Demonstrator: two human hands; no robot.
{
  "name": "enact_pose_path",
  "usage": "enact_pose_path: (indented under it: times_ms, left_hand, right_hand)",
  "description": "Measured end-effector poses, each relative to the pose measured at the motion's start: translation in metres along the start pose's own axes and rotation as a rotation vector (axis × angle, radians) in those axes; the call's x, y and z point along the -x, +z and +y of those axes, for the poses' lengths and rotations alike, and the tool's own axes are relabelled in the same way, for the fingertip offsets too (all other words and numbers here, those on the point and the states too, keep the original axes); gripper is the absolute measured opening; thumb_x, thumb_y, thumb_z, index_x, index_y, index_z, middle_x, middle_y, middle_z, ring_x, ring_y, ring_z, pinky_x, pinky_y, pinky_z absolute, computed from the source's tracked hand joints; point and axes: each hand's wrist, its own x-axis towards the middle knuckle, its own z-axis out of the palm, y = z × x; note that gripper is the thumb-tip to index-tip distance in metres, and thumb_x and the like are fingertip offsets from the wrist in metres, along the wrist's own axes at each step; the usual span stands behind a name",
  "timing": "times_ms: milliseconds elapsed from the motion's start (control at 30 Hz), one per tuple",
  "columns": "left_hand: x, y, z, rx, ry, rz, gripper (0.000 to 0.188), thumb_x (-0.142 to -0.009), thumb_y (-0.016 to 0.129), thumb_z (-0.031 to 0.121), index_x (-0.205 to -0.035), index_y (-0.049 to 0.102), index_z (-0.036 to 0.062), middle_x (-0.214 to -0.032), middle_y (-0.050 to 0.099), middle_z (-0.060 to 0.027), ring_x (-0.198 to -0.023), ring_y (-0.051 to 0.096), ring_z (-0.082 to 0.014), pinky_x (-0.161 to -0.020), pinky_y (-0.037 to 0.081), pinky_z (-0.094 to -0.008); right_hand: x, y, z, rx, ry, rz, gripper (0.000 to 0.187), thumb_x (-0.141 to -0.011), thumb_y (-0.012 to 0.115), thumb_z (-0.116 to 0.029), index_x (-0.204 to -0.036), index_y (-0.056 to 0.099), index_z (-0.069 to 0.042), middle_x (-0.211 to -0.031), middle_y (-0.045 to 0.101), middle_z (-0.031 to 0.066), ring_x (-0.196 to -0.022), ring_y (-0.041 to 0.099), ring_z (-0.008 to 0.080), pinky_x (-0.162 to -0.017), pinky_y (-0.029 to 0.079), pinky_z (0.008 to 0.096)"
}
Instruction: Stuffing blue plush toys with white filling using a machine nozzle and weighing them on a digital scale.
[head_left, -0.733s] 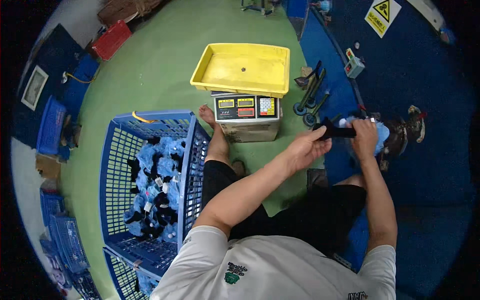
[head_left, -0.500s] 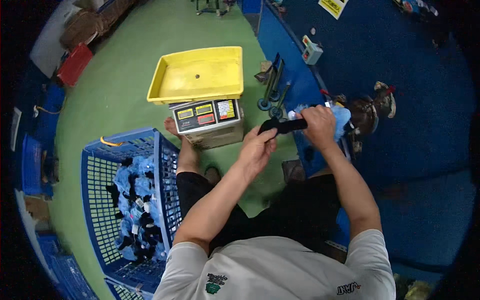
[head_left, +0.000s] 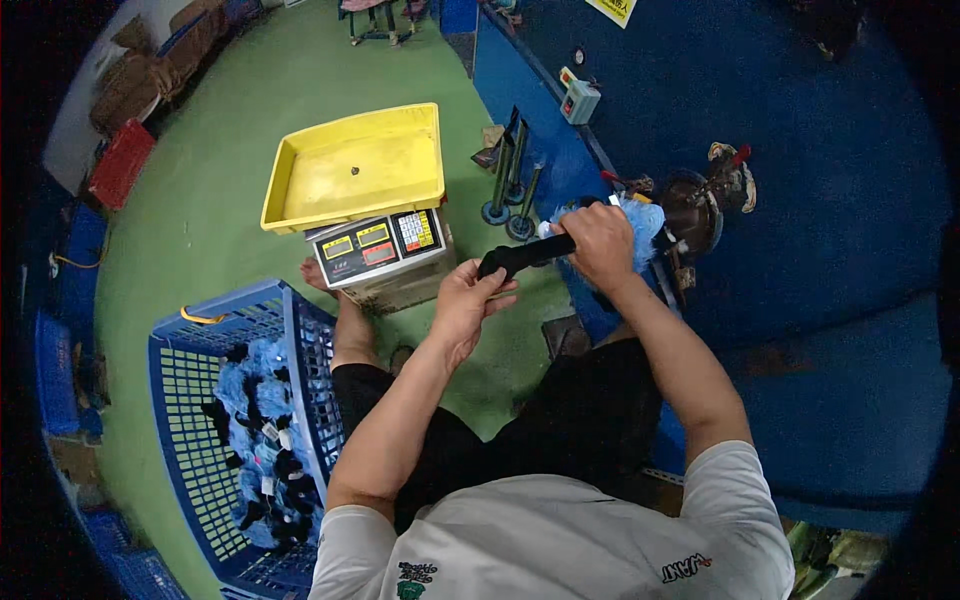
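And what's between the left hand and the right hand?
In the head view, a black strip spans the stretch from the left hand to the right hand.

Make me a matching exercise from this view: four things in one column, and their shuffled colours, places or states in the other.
1. Tray
2. Basket
3. Black strip
4. Scale

A. Stretched between left grip and right grip
B. Under something yellow
C. Blue, with plush toys inside
D. Yellow

Pairs: 1-D, 2-C, 3-A, 4-B
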Motion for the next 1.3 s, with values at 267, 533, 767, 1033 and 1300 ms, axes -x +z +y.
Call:
enact_pose_path:
  times_ms: [267, 533, 767, 1033, 1300]
  left_hand:
    - [-0.015, 0.035, -0.02, 0.037, -0.044, -0.149, 0.023, -0.101, 0.063, 0.013, -0.116, 0.058, -0.0028, -0.102, 0.071, -0.0161, -0.087, 0.072, -0.0231, -0.079, 0.06, -0.031]
    - [0.001, 0.024, -0.018, -0.006, -0.028, 0.016, 0.019, -0.101, 0.06, 0.011, -0.113, 0.058, -0.0034, -0.1, 0.071, -0.0171, -0.085, 0.072, -0.0228, -0.079, 0.06, -0.0305]
    - [-0.022, 0.034, 0.005, -0.175, 0.171, -0.103, 0.019, -0.102, 0.059, 0.012, -0.11, 0.059, -0.0049, -0.095, 0.071, -0.0166, -0.083, 0.072, -0.0205, -0.075, 0.06, -0.0284]
    - [-0.015, 0.043, 0.02, -0.225, 0.042, -0.013, 0.022, -0.101, 0.062, 0.016, -0.107, 0.06, -0.005, -0.09, 0.071, -0.0157, -0.075, 0.072, -0.0195, -0.07, 0.06, -0.0285]
    - [-0.005, 0.033, 0.021, -0.192, 0.118, 0.024, 0.023, -0.101, 0.062, 0.018, -0.105, 0.062, -0.0044, -0.085, 0.072, -0.0153, -0.07, 0.071, -0.0193, -0.066, 0.059, -0.0278]
  right_hand:
    - [0.007, -0.012, 0.04, -0.009, -0.023, -0.065, 0.01, -0.085, 0.067, -0.022, -0.082, 0.06, -0.016, -0.073, 0.059, 0.0011, -0.074, 0.056, 0.0221, -0.075, 0.044, 0.0368]
    - [0.006, -0.008, 0.027, -0.017, -0.07, -0.154, 0.01, -0.08, 0.068, -0.019, -0.084, 0.06, -0.016, -0.078, 0.061, 0.002, -0.077, 0.058, 0.0232, -0.077, 0.045, 0.0378]
    - [0.012, -0.007, 0.037, 0.001, 0.007, -0.154, 0.013, -0.077, 0.069, -0.017, -0.086, 0.059, -0.015, -0.078, 0.061, 0.0024, -0.079, 0.059, 0.0245, -0.077, 0.045, 0.038]
    - [0.005, -0.009, 0.029, 0.029, -0.046, -0.189, 0.019, -0.074, 0.072, -0.015, -0.086, 0.058, -0.015, -0.078, 0.06, 0.0028, -0.081, 0.059, 0.0251, -0.078, 0.045, 0.0395]
    - [-0.002, -0.013, 0.016, 0.003, -0.053, -0.248, 0.027, -0.069, 0.077, -0.015, -0.087, 0.057, -0.015, -0.081, 0.062, 0.0027, -0.082, 0.06, 0.0249, -0.079, 0.046, 0.0395]
